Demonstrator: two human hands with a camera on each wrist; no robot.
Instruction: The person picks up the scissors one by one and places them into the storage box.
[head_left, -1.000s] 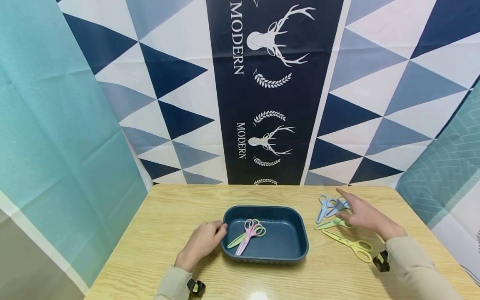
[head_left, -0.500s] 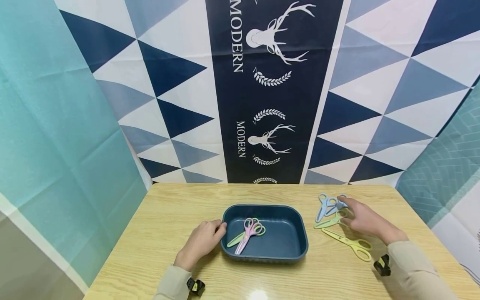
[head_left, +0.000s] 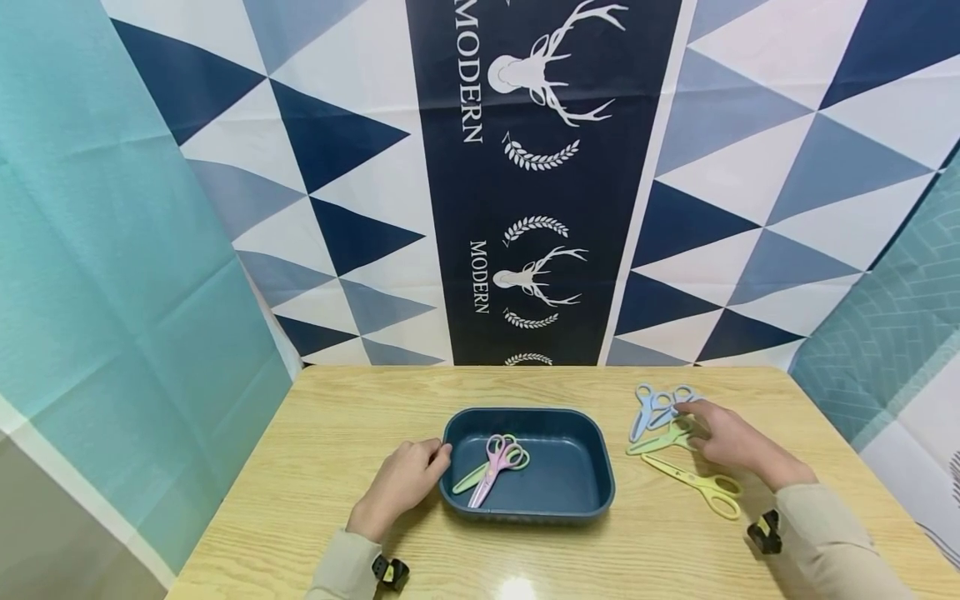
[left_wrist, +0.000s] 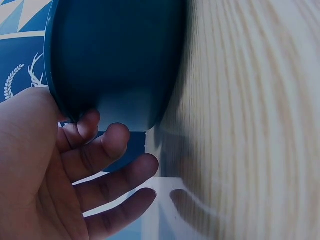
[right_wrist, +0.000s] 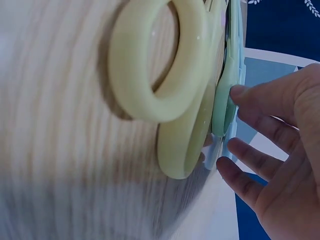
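At the left end of a dark blue tub (head_left: 536, 515), my left hand (head_left: 401, 487) pinches the rim: the thumb goes over the edge, the forefinger sits against the outer wall and the other fingers (left_wrist: 120, 182) are spread. Inside the tub, pink scissors (head_left: 487, 483) lie across green scissors (head_left: 470, 477). My right hand (head_left: 731, 437) is low over the scissors on the table, fingers loosely bent. Its thumb is at the handle of green scissors (right_wrist: 220, 112); its forefinger reaches towards blue scissors (head_left: 663, 419). Yellow scissors (head_left: 675, 472) lie nearer me.
Another pair of blue scissors (head_left: 642, 421) lies beside the first at the back right of the wooden table (head_left: 360, 400). Patterned cloth (head_left: 525, 192) hangs behind the table, and a teal cloth (head_left: 135, 275) at its left.
My right hand has come down onto the scissors, its raised forefinger lowering to the blue handles. My left hand has stayed at the tub's rim.
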